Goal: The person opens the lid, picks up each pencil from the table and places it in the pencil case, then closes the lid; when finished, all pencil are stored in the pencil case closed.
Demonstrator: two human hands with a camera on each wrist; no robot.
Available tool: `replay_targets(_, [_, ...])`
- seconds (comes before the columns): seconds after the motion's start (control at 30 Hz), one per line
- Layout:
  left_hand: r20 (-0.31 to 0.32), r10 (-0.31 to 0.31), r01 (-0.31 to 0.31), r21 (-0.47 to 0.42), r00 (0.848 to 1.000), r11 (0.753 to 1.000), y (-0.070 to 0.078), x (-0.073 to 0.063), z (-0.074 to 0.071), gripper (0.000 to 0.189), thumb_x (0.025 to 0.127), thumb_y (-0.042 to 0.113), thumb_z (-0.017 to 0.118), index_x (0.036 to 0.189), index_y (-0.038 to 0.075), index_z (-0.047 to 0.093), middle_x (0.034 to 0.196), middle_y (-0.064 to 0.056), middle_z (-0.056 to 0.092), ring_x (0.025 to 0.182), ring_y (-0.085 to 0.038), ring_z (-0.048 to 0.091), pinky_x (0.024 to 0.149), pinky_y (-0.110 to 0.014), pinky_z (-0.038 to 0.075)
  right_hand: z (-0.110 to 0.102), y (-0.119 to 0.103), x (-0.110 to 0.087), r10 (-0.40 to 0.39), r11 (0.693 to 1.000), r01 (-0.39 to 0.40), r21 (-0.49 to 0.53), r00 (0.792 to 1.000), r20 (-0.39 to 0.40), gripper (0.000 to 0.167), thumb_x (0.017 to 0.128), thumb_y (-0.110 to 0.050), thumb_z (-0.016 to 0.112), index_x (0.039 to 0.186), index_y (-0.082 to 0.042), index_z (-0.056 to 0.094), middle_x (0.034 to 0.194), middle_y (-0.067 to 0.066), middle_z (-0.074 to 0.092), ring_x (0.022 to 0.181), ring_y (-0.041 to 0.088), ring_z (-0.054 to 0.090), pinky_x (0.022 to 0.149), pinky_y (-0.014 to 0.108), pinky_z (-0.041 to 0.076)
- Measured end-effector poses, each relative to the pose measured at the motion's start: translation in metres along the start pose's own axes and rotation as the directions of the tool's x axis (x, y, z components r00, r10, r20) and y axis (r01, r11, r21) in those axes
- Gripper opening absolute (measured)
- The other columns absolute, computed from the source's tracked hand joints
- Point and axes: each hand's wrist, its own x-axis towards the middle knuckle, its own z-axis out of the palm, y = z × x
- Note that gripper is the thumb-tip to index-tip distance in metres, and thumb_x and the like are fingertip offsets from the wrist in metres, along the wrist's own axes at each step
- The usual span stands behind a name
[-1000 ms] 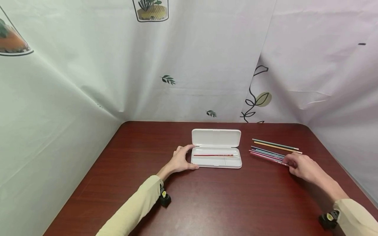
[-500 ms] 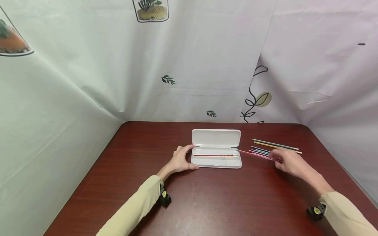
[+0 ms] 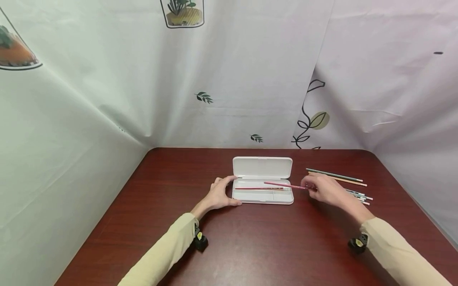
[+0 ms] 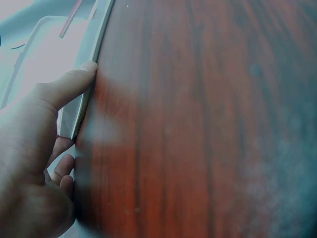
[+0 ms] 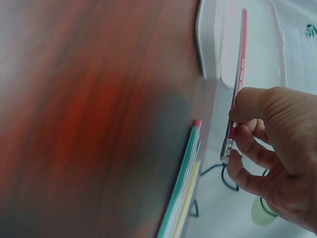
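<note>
A white pencil case (image 3: 262, 196) lies with its lid (image 3: 262, 167) raised, and a red pencil (image 3: 257, 188) rests lengthwise inside. My left hand (image 3: 217, 194) holds the case's left end, thumb on the front edge and fingers round the back corner. In the left wrist view the thumb (image 4: 74, 84) lies on the rim. My right hand (image 3: 323, 190) pinches a pinkish-red pencil (image 3: 284, 184) near its eraser end, and the pencil's far part overlaps the case's tray. The right wrist view shows this pencil (image 5: 241, 64) between thumb and fingers, its metal band and eraser sticking out below.
Right of the case, a green pencil (image 3: 334, 174) and a yellow pencil (image 3: 348, 182) lie on the brown table (image 3: 250, 242). Several more pencils (image 3: 361, 194) lie partly behind my right hand. A white printed cloth (image 3: 229, 79) hangs behind the table.
My right hand has taken the pinkish-red pencil from the group and carried it left to the case. The left hand stays at the case's end.
</note>
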Motion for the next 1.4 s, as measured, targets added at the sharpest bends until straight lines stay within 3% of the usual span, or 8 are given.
replay_targets(0.5, [-0.006,0.014,-0.014,0.021,1.000,1.000,0.000,0.000,0.001,0.091,0.066,0.037,0.093,0.143,0.014,0.051,0.122,-0.008,0.059,0.115,-0.027,0.044,0.095,-0.046,0.033,0.022,-0.023,0.040,-0.057,0.998,0.055,0.036,0.996,0.071,0.025,0.076,0.008,0.070,0.090,-0.013,0.071,0.084,-0.003,0.058,0.070,0.012,0.048,0.060,0.029,0.042])
replay_targets(1.4, [0.005,0.007,-0.007,0.009,1.000,1.000,0.000,0.000,-0.001,0.092,0.066,0.038,0.093,0.144,0.014,0.051,0.123,-0.008,0.058,0.114,-0.026,0.043,0.095,-0.046,0.034,0.038,-0.042,0.068,-0.077,0.995,0.066,0.081,0.986,0.146,0.024,0.079,0.007,0.064,0.091,-0.013,0.072,0.082,-0.004,0.055,0.070,0.011,0.050,0.061,0.029,0.043])
